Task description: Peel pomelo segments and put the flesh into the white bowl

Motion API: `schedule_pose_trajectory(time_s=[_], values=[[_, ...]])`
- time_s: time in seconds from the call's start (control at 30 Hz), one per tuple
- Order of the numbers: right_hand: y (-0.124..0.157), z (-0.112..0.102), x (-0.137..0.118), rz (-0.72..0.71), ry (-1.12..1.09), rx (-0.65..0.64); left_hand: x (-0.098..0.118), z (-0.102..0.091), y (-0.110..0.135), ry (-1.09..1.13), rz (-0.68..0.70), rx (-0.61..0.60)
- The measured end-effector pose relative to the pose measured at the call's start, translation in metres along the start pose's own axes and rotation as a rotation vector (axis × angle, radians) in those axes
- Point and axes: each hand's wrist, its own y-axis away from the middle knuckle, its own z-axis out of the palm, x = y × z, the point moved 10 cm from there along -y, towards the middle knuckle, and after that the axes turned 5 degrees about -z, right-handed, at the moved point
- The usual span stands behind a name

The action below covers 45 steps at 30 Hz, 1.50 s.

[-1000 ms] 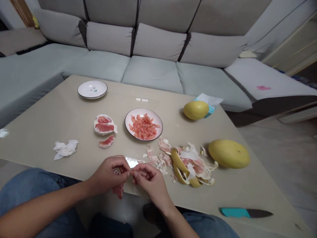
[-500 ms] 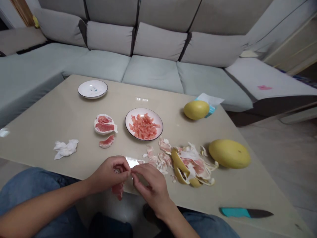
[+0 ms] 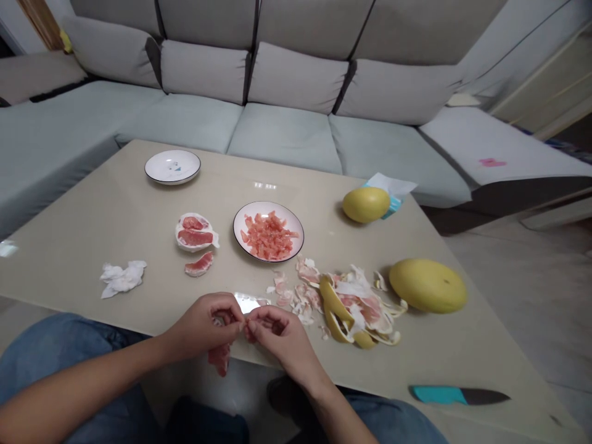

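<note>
My left hand (image 3: pixel 210 324) is closed round a red pomelo segment (image 3: pixel 219 359), whose lower end hangs out below the palm, past the table's front edge. The fingertips of my right hand (image 3: pixel 280 336) are pinched together against the left fingertips; whatever is between them is too small to make out. Beyond my hands, a white plate (image 3: pixel 296 243) with a dark rim holds torn pieces of red pomelo flesh (image 3: pixel 268 236). To its left lie a partly peeled pomelo chunk (image 3: pixel 196 233) and a loose segment (image 3: pixel 199 264).
Pomelo peel and membrane scraps (image 3: pixel 351 305) are heaped right of my hands. A whole pomelo (image 3: pixel 428 285), another pomelo (image 3: pixel 366 205) by a tissue pack (image 3: pixel 393 206), and a teal-handled knife (image 3: pixel 457 395) lie rightward. At left are crumpled tissue (image 3: pixel 123 277) and a second plate (image 3: pixel 172 167).
My right hand's fingers have curled in, and its thumb has come up against the left fingertips. My left hand and the hanging segment have barely moved.
</note>
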Motion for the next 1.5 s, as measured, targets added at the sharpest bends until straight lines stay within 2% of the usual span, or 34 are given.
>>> schedule_pose_trajectory(time_s=[0.1,0.23,0.4,0.47,0.57,0.7,0.87,1.07,1.13,1.2,1.37,1.5], values=[[0.003,-0.003,-0.006,-0.046,0.119,0.032,-0.004,0.0,-0.001,0.026,-0.028,-0.01],[0.008,-0.003,-0.025,-0.219,0.343,0.097,-0.006,0.001,-0.001,0.035,-0.044,-0.014],[0.01,-0.001,-0.035,-0.31,0.469,0.11,0.003,0.001,0.001,-0.037,0.035,0.016],[0.008,-0.002,-0.033,-0.272,0.437,0.108,0.002,0.001,0.0,-0.048,0.044,0.008],[0.005,-0.004,-0.017,-0.11,0.302,0.08,-0.006,0.005,-0.001,-0.011,-0.006,-0.036],[0.003,0.004,0.003,0.073,0.054,-0.035,-0.015,0.009,-0.003,0.023,-0.093,-0.082],[0.003,0.012,0.015,0.164,-0.128,-0.133,-0.017,0.012,-0.004,0.056,-0.15,-0.126],[0.004,0.012,0.019,0.19,-0.161,-0.163,-0.019,0.009,-0.006,0.105,-0.167,-0.148],[0.001,0.003,0.011,0.151,-0.119,-0.139,-0.018,0.006,-0.008,0.114,-0.16,-0.139],[-0.008,-0.017,-0.006,0.056,0.02,-0.055,-0.017,0.004,-0.009,0.127,-0.164,-0.131],[-0.045,-0.076,-0.081,-0.351,0.682,0.332,-0.014,-0.009,-0.015,0.181,-0.155,-0.061],[-0.08,-0.088,-0.099,-0.443,0.828,0.36,-0.011,-0.026,-0.023,0.143,-0.094,0.028]])
